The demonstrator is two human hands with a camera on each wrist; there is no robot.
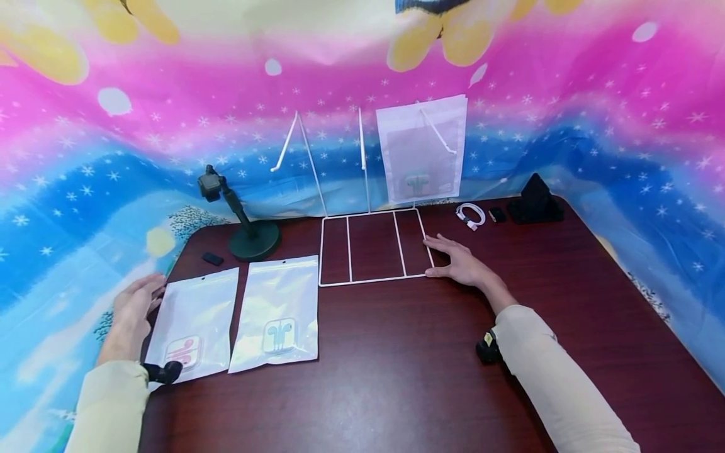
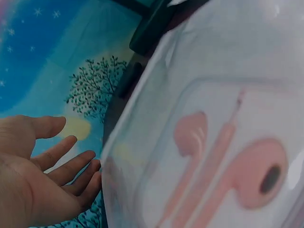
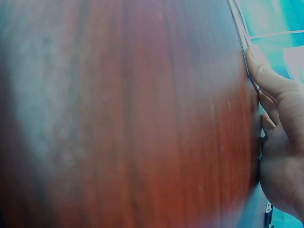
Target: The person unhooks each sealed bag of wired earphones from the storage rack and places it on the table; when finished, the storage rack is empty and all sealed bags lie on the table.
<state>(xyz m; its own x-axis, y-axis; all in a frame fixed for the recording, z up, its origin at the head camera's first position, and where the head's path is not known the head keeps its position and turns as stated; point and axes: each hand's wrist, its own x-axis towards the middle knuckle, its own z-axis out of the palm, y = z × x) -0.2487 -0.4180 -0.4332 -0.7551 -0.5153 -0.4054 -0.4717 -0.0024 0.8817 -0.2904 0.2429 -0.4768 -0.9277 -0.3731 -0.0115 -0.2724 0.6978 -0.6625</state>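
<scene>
The wire rack (image 1: 370, 248) is pressed flat at its 3 o'clock edge by the right hand (image 1: 461, 264), fingers straight and apart; it looks light, stiff, best held by its rim

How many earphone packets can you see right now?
3: pink packet by the left hand, green packet beside it, and a hanging packet on the wire rack. More may hang behind it.

White wire display rack (image 1: 370, 248): base frame lies flat on the table, uprights rise behind it. Translucent pouch of pink earphones (image 1: 192, 324) lies flat at the table's left edge, earphones at its near end.
</scene>
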